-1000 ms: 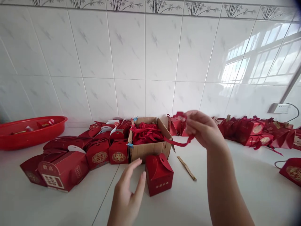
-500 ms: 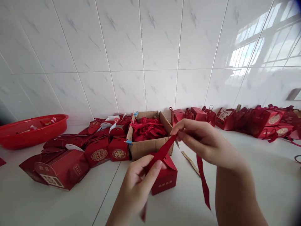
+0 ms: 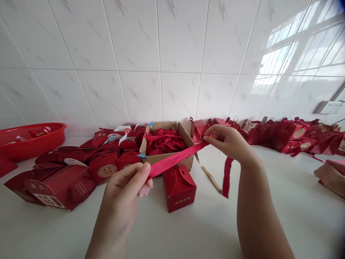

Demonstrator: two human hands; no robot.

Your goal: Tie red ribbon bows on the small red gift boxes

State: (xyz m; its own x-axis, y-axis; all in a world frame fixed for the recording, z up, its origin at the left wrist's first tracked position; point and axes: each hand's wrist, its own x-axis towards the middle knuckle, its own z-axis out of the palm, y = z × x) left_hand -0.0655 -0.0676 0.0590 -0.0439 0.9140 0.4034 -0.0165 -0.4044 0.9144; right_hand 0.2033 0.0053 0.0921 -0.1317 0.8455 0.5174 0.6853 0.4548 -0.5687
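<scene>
A red ribbon (image 3: 178,158) is stretched on a slant between my two hands. My left hand (image 3: 126,187) pinches its lower left part between thumb and fingers. The upper right part is pinched in my right hand (image 3: 223,142), and a loose length hangs down below that hand. Under the ribbon stands a closed red gift box (image 3: 180,190) on the white table (image 3: 167,237), touched by neither hand. Just behind it, a cardboard box (image 3: 185,138) holds a heap of red ribbons (image 3: 168,142).
Red boxes (image 3: 72,183) crowd the left, before a red basin (image 3: 32,142). More boxes (image 3: 293,133) line the tiled wall at right. A tan strip (image 3: 211,178) lies right of the middle. Another person's hand (image 3: 331,176) shows at the right edge.
My left hand has moved left and my hands are farther apart, with the ribbon pulled out longer between them. The view has shifted, and another person's hand now shows at the right.
</scene>
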